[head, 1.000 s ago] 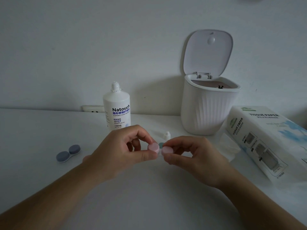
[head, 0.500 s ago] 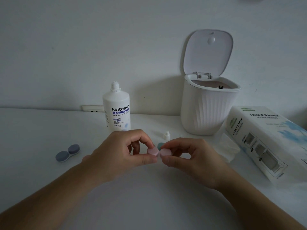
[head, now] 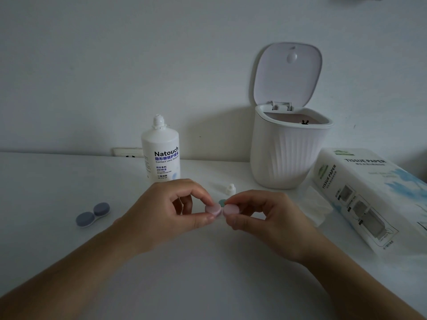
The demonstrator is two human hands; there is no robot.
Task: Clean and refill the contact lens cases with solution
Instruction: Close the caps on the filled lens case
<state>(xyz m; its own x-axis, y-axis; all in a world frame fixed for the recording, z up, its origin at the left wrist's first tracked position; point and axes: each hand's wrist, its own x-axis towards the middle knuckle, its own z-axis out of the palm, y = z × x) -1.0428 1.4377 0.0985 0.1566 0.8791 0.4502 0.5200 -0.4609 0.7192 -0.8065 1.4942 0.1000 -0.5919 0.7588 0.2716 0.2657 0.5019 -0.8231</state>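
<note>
Both forearms enter from the near edge and converge at frame centre above the white table [head: 208, 285]. The pink contact lens case [head: 220, 210] is held between the two hands, just above the table surface. The left hand [head: 166, 215] pinches the left pink cap [head: 213, 209] between thumb and index finger; the remaining fingers are curled. The right hand [head: 268, 220] pinches the right pink cap [head: 231, 209] the same way. The two caps sit side by side, nearly touching.

A blue-grey lens case [head: 93, 214] lies closed on the table at 9 o'clock from the hands, well apart. A small white bottle cap [head: 230, 189] stands just beyond the hands at 12 o'clock. The Natouch solution bottle [head: 161, 155] stands upright at 11 o'clock, uncapped. At 1 o'clock stands a white ribbed bin [head: 286, 153], lid raised. A tissue paper pack [head: 369, 195] lies at 3 o'clock.
</note>
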